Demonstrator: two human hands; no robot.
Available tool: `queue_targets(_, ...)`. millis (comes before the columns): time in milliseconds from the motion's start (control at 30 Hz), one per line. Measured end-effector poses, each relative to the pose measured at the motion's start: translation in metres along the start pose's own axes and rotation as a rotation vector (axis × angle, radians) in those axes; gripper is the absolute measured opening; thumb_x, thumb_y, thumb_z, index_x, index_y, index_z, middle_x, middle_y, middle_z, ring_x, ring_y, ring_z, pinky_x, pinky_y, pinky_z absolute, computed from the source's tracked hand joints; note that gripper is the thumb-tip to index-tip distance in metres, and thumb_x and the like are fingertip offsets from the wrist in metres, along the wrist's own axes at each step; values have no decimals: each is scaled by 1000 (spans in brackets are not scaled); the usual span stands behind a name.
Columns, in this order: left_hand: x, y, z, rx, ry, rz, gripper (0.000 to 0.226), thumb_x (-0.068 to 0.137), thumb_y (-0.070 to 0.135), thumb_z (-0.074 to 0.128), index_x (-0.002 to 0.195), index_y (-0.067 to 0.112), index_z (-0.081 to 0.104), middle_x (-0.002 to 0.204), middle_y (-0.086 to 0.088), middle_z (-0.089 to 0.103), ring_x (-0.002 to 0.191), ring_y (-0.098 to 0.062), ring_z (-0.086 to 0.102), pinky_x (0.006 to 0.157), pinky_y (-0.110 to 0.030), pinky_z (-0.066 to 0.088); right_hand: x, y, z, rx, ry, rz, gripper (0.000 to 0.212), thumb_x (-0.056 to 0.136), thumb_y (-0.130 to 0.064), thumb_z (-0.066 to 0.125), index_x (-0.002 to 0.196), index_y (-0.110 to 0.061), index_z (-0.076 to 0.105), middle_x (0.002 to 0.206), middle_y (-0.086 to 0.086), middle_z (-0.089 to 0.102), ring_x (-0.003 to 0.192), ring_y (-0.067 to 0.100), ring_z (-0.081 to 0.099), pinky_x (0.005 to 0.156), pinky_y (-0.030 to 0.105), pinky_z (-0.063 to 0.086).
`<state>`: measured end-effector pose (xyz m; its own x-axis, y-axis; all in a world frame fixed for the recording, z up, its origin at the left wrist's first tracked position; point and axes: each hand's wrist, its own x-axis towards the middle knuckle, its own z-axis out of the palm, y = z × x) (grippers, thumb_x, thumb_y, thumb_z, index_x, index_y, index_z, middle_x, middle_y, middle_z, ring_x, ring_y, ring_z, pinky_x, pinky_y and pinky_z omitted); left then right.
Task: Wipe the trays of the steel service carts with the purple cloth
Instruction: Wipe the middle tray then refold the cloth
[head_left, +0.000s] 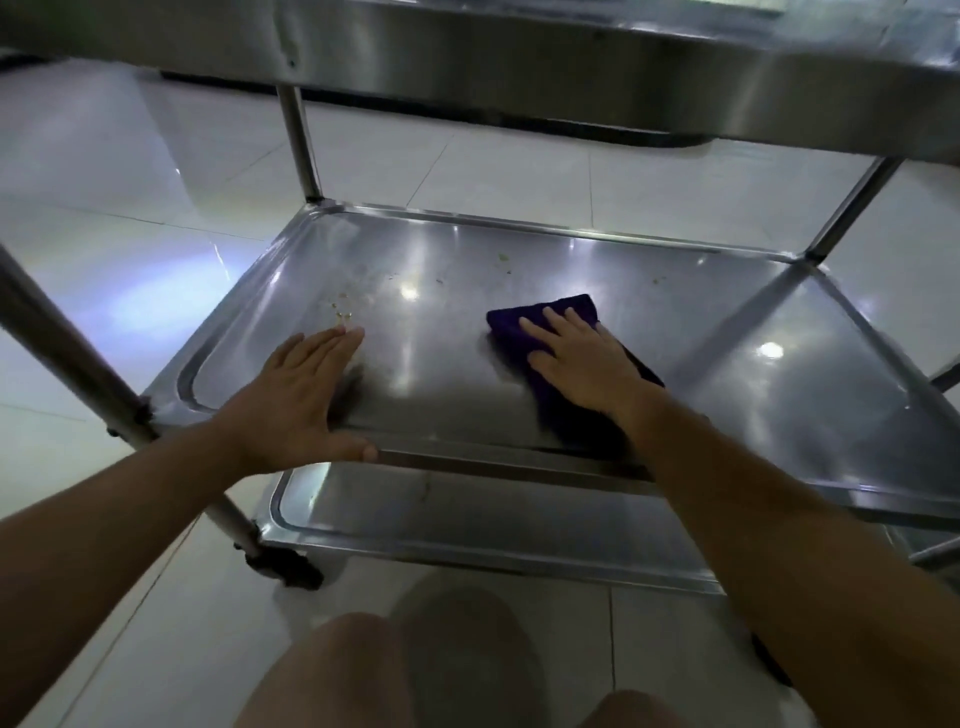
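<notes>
The middle tray (779, 332) of a steel service cart fills the view. A folded purple cloth (524, 322) lies flat on it, right of centre. My right hand (582, 364) presses down on the cloth with straight, spread fingers. My left hand (296, 400) rests flat on the tray's near left part, thumb over the front rim. Small yellowish crumbs (343, 306) lie just beyond my left fingertips, and a few more crumbs sit farther back.
The cart's top tray (519, 62) overhangs at the top of the view and the bottom tray (467, 525) shows below. Steel posts (298, 145) stand at the corners, with a black caster (285, 566) at the lower left. My knees are near the bottom edge over the white tiled floor.
</notes>
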<state>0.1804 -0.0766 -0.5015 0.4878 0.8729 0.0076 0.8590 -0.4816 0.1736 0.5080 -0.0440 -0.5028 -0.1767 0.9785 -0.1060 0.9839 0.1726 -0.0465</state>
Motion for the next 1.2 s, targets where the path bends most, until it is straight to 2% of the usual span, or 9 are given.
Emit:
queue_targets(133,4,3,4,68,-1,-15,131,49,102,18,152,24,-2,160,-4,5,145,-20,1,111,-30,-5,-29,77,-6,-182,-72,112,71,85,-47,7,149,-24,27,162,5,4,148,35,3,116,57,15)
queue_targets(200,6,3,4,87,6,-8,128,52,101,19,152,22,5,159,-7,11,145,-23,6,112,-33,0,-42,96,-5,-199,-83,172,79,80,-53,1,151,-27,23,163,4,2,148,34,1,115,57,16)
queue_targets(300,6,1,4,125,7,14,124,57,100,19,151,20,12,157,-10,19,144,-26,12,114,-38,5,-50,94,-3,-56,-67,290,57,99,-49,16,154,-36,7,162,3,-2,148,28,-3,118,52,7)
queue_targets(533,6,-8,3,83,8,28,128,52,101,13,151,22,-2,160,-6,8,146,-22,5,113,-31,-2,-47,23,-4,4,-93,241,55,102,-49,17,152,-38,-4,162,4,-10,148,26,-11,117,49,-4)
queue_targets(800,6,-22,12,-84,172,121,129,53,89,41,148,25,-19,160,0,-6,145,-15,-5,112,-28,-7,1,-131,9,-9,-80,-16,56,102,-49,17,151,-39,-6,162,3,-12,147,26,-15,116,50,-9)
queue_targets(933,0,-34,14,-286,287,222,129,54,78,57,152,20,-3,158,0,8,143,-15,6,113,-29,7,18,-174,13,21,-72,-35,55,102,-49,20,152,-40,-3,162,2,-10,148,24,-12,116,49,-9)
queue_targets(1067,-27,-55,17,-205,405,236,117,62,51,82,151,13,15,154,-8,25,138,-17,17,109,-27,8,16,-172,6,98,-76,16,54,102,-46,24,152,-39,4,162,-2,-3,148,20,-7,119,44,-2)
queue_targets(1133,-47,-78,20,-200,449,142,96,64,38,86,143,11,37,142,-11,43,130,-25,31,104,-35,23,11,-166,1,99,-80,76,53,103,-43,25,152,-37,7,162,-4,0,149,21,-5,118,44,2)
queue_targets(1200,-62,-102,27,-166,541,203,60,66,21,86,118,6,60,115,-14,59,110,-29,48,92,-33,37,6,-160,-2,24,-106,143,52,104,-41,25,153,-37,9,162,-5,-2,148,24,-7,117,50,4)
